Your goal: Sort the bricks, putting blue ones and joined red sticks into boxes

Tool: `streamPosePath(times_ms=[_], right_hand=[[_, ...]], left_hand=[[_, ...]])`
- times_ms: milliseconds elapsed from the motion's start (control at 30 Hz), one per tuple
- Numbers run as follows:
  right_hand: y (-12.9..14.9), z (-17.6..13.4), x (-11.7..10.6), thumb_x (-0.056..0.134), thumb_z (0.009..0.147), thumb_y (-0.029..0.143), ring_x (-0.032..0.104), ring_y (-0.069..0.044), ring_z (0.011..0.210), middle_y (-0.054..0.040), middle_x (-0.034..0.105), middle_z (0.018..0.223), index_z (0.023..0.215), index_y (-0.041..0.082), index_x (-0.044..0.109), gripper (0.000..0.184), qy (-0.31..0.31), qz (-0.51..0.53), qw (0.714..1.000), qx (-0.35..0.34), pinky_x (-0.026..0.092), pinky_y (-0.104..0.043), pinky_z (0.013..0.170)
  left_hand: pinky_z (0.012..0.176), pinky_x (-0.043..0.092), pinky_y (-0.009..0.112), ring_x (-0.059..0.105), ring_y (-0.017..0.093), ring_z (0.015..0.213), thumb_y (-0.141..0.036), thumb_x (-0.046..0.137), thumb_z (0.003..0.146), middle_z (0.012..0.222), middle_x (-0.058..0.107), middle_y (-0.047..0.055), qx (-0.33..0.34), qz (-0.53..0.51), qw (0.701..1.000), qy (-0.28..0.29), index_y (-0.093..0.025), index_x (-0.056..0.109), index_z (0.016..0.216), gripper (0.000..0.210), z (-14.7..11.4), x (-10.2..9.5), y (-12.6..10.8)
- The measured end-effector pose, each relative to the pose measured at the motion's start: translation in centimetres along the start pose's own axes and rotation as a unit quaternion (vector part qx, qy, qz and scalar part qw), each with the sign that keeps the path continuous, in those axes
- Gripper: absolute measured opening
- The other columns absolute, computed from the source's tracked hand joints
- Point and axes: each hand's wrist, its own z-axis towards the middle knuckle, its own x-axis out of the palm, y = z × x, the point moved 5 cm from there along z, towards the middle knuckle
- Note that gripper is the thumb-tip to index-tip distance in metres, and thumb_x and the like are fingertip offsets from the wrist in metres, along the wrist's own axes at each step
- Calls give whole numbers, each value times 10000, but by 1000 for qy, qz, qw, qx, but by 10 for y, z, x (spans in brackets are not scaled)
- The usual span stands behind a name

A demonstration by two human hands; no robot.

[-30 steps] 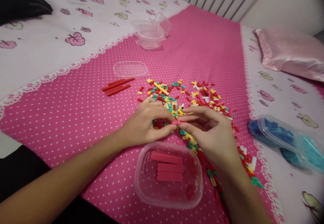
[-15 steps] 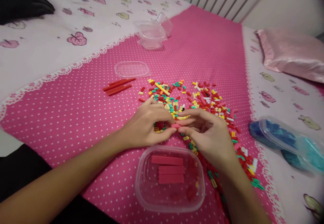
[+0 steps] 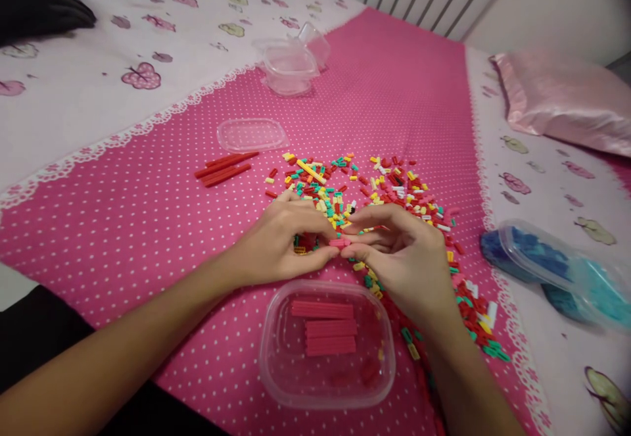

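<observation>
Small pink plastic building pieces [image 3: 339, 242] sit between the fingertips of both hands. My left hand [image 3: 288, 235] pinches them from the left, thumb below. From the right, my right hand [image 3: 401, 242] grips them with thumb and fingers, its fingertips close to the left ones. Just below the hands lies a clear plastic container [image 3: 276, 383], with several pink joined bars [image 3: 330, 328] inside. Behind and beneath the hands spreads a heap of loose small pieces [image 3: 414, 193] in red, yellow, green, white and pink, partly hidden by my right hand and forearm.
Red joined bars [image 3: 224, 171] lie left of the heap, beside a clear lid [image 3: 252, 135]. Stacked clear containers [image 3: 288, 68] stand farther back. Containers of blue pieces [image 3: 530, 252] and teal pieces [image 3: 606, 294] are at right, below a pink pillow [image 3: 566, 97].
The view has shifted slightly, moving the scene a little to the left. Both hands keep nearly the same pose, and slightly more of the held pink pieces shows.
</observation>
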Motion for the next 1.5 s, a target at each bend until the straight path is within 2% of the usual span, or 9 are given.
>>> streamPosePath(times_ms=[333, 667, 833, 933, 1000, 1100, 1167, 1300, 1500], right_hand=[[14, -8, 0, 813, 772, 107, 777, -143, 764, 44, 799, 861, 913, 268, 730, 229, -18, -136, 985, -109, 625, -226, 735], [-2, -1, 1, 862, 712, 161, 744, -150, 600, 29, 765, 664, 793, 224, 704, 188, 79, -109, 991, -17, 557, -205, 561], [0, 5, 2, 903, 669, 259, 757, -164, 701, 14, 771, 748, 805, 230, 691, 253, 77, -36, 996, -3, 595, -243, 657], [1, 15, -23, 900, 668, 310, 758, -190, 938, -10, 794, 985, 966, 262, 711, 356, 69, -21, 997, -40, 600, -305, 852], [-6, 25, -60, 782, 806, 355, 714, -202, 1090, -42, 768, 1147, 1084, 270, 703, 301, -4, -74, 994, -77, 554, -365, 975], [-31, 37, -119, 515, 959, 336, 630, -229, 1226, -107, 700, 1306, 1197, 226, 683, 311, -165, -285, 941, -82, 442, -465, 1098], [-54, 44, -139, 520, 911, 279, 605, -289, 1242, -157, 698, 1294, 1169, 175, 702, 332, -174, -327, 927, -60, 385, -545, 1119], [-79, 49, -141, 558, 865, 273, 637, -302, 1097, -126, 755, 1111, 1003, 200, 739, 239, -162, -349, 922, -44, 416, -526, 1055], [-68, 47, -142, 682, 768, 286, 623, -300, 972, -92, 734, 922, 787, 220, 686, 69, -204, -325, 922, -44, 408, -514, 1016]], left_hand=[[792, 331, 314, 583, 124, 732, -197, 656, 883, 751, 682, -31, -15, -10, 1000, -2, -172, 700, 833, 71, -2, 1, 2], [830, 293, 368, 516, 144, 722, -254, 557, 980, 735, 664, -21, 103, 100, 989, 36, -163, 661, 813, 217, -5, 8, -5], [801, 307, 356, 551, 154, 747, -249, 557, 957, 745, 641, -14, 57, 84, 994, 30, -178, 660, 845, 169, 0, 3, 0], [746, 297, 337, 529, 143, 685, -239, 579, 924, 702, 600, -32, 43, 83, 996, -7, -190, 626, 807, 135, 4, -3, 3], [732, 295, 333, 493, 128, 616, -245, 587, 924, 658, 563, -53, 53, 89, 994, -27, -199, 588, 774, 157, 5, -5, 5], [762, 305, 343, 480, 116, 563, -258, 583, 926, 630, 536, -73, 78, 96, 991, -44, -208, 555, 767, 169, 5, -4, 7], [770, 306, 348, 479, 117, 552, -253, 565, 931, 623, 528, -75, 86, 104, 990, -47, -209, 533, 753, 186, 4, -2, 8], [755, 311, 346, 469, 124, 550, -241, 538, 936, 613, 525, -70, 80, 119, 989, -36, -207, 512, 732, 208, 5, 0, 8], [718, 322, 317, 461, 122, 561, -228, 552, 928, 614, 536, -66, 66, 107, 992, -26, -204, 535, 726, 204, 8, -2, 7]])
